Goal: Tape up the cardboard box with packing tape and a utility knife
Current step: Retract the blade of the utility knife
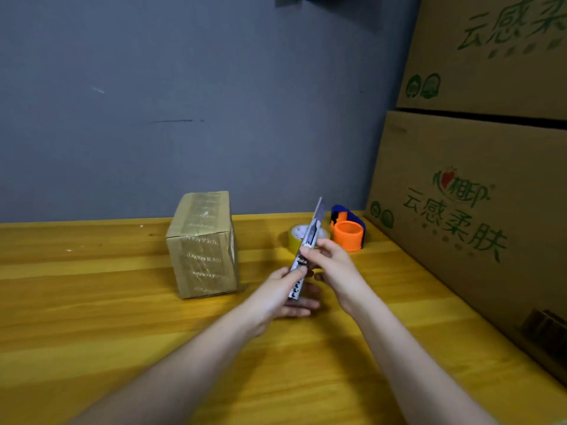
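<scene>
One cardboard box (203, 245) is standing on the wooden table (92, 317), already banded in tape, just left of and slightly beyond the hands. One utility knife (306, 250) is tilting up and away, blade end far. The left hand (283, 294) is gripping its lower handle; the right hand (329, 265) is pinching the middle, and the left is nearer the box. One yellowish tape roll (294, 239) and one orange-and-blue tape dispenser (348, 230) are sitting behind the knife.
</scene>
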Action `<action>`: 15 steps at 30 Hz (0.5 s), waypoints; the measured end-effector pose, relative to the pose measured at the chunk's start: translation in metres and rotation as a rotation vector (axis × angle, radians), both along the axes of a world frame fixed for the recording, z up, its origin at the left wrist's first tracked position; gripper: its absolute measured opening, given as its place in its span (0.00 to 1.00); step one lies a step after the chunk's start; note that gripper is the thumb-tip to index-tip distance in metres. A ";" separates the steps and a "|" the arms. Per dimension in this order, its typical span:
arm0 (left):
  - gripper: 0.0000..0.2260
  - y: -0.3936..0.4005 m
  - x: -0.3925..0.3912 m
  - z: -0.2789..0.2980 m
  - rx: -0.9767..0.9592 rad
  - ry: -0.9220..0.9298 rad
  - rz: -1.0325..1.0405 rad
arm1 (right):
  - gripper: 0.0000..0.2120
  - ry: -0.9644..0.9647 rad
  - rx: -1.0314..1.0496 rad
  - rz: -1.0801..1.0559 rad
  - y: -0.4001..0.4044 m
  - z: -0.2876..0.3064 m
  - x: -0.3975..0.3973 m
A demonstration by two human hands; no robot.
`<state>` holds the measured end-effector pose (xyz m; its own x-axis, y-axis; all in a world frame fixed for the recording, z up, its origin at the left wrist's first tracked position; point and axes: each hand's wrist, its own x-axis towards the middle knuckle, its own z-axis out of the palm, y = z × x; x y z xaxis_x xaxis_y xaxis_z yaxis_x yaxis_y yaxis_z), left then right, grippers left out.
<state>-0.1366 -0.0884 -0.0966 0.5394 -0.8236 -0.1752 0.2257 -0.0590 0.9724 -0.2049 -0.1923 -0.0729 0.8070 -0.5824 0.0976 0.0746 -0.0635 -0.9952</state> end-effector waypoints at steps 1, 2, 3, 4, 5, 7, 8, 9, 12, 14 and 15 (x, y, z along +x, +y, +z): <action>0.10 0.006 0.005 0.000 0.009 -0.024 0.006 | 0.08 -0.010 -0.022 0.022 0.004 0.001 0.008; 0.11 0.012 0.010 -0.001 0.022 -0.050 0.018 | 0.08 -0.011 -0.046 0.036 0.008 0.001 0.016; 0.12 0.016 0.015 -0.002 0.035 -0.074 0.033 | 0.08 -0.013 -0.064 0.046 0.012 0.001 0.022; 0.14 0.020 0.020 -0.004 0.041 -0.091 0.048 | 0.06 -0.016 -0.069 0.052 0.017 -0.002 0.028; 0.16 0.024 0.023 -0.005 0.036 -0.107 0.063 | 0.03 -0.021 -0.069 0.046 0.021 -0.005 0.033; 0.20 0.028 0.027 -0.009 0.012 -0.140 0.097 | 0.06 -0.053 -0.039 0.017 0.027 -0.016 0.040; 0.21 0.029 0.028 -0.010 0.000 -0.153 0.116 | 0.07 -0.072 -0.012 0.008 0.031 -0.020 0.041; 0.21 0.029 0.028 -0.012 -0.013 -0.160 0.136 | 0.08 -0.088 0.011 0.011 0.033 -0.024 0.043; 0.19 0.023 0.027 -0.016 -0.053 -0.189 0.197 | 0.10 -0.121 0.056 0.028 0.042 -0.029 0.044; 0.18 0.020 0.027 -0.019 -0.068 -0.218 0.213 | 0.08 -0.150 0.114 0.032 0.047 -0.029 0.042; 0.18 0.018 0.028 -0.022 -0.072 -0.223 0.216 | 0.08 -0.165 0.145 0.028 0.048 -0.028 0.041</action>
<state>-0.1088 -0.0703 -0.1187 0.7221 -0.6915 0.0219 0.0059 0.0378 0.9993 -0.1637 -0.1445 -0.1011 0.8030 -0.5778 0.1460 0.2364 0.0839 -0.9680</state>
